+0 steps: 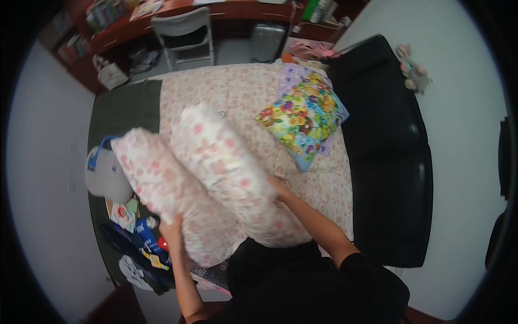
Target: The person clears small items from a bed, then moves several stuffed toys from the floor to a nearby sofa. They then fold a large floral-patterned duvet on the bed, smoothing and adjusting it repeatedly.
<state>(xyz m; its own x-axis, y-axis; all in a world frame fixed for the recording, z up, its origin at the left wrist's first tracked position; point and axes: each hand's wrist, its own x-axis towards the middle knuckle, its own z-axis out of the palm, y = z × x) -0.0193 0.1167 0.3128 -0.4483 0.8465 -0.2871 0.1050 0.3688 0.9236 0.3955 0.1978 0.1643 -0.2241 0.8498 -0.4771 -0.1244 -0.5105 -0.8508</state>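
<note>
A thick white-and-pink floral quilt (218, 162) is bunched into two puffy folds, slanting from my body across the bed. On its left edge my left hand (172, 229) grips the near fold. My right hand (276, 188) holds the quilt's right side, its fingers mostly hidden behind the blurred fabric. Below the quilt lies a pale floral bed sheet (243, 87). A bright multicoloured pillow (305, 121) rests on the sheet to the right, over a purple patterned cloth (293, 77).
A black padded headboard (388, 162) borders the right side. To the left, a grey plush cushion (107, 176), papers (123, 214) and dark clothing (117, 239) lie on a dark green surface (125, 109). A folding chair (184, 34), suitcase (267, 40) and wooden desk (234, 14) stand beyond the bed.
</note>
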